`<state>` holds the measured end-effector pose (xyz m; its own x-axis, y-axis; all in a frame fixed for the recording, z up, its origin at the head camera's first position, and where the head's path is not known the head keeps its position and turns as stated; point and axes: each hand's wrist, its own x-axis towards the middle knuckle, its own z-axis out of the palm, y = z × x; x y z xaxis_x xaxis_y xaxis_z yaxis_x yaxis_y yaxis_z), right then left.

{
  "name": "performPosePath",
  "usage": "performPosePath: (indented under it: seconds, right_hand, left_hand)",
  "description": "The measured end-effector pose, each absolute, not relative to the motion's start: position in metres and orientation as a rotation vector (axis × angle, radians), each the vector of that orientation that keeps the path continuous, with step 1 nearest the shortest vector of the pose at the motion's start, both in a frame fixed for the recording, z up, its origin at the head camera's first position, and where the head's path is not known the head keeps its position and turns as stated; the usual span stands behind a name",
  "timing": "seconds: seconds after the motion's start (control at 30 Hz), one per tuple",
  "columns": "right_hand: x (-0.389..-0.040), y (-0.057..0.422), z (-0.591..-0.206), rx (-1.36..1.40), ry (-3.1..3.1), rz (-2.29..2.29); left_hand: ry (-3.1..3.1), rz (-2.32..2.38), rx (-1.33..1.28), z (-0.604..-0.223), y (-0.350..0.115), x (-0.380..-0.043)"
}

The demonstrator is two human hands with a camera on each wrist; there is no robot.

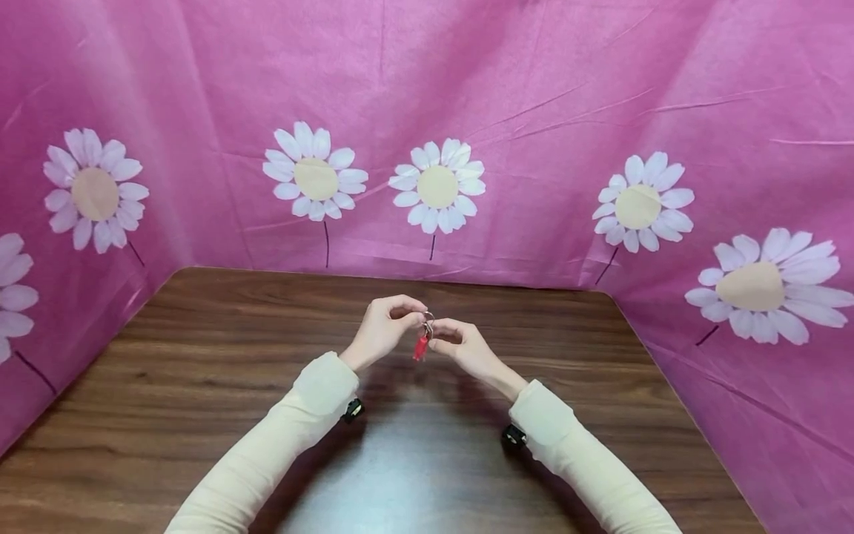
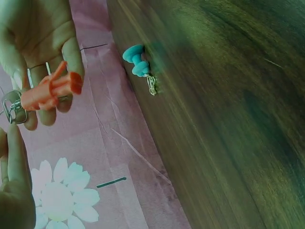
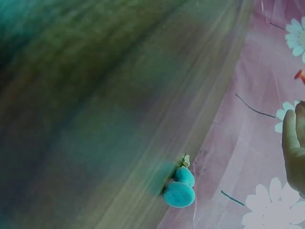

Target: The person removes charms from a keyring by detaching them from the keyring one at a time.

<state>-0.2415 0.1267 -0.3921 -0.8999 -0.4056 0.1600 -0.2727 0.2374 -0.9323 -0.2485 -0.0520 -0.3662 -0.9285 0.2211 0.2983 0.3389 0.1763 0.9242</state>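
Note:
A red keychain (image 1: 420, 347) hangs between my hands above the table. In the left wrist view its small plastic charm (image 2: 52, 90) has an irregular shape, with a short chain and a metal ring (image 2: 14, 107). My left hand (image 1: 380, 330) pinches the ring between thumb and forefinger. From the right, my right hand (image 1: 470, 352) has its thumb and forefinger on the keychain near where the chain joins the ring. Its other fingers spread behind the charm in the left wrist view. Only a blurred bit of the red charm (image 3: 300, 75) shows in the right wrist view.
A teal dumbbell-shaped keychain (image 2: 137, 61) with a chain lies near the far edge of the brown wooden table (image 1: 233, 356). The head view does not show it. Pink curtain (image 1: 534, 89) with white daisies encloses the table's far side and both sides.

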Motion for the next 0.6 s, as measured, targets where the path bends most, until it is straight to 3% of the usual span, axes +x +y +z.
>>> performPosePath:
  seconds: [0.6]
  right_hand:
    - [-0.247,0.113,-0.400,-0.361,2.377,-1.852]
  left_hand:
    - [-2.285,-1.844,-0.471,-0.366,-0.051,-0.249]
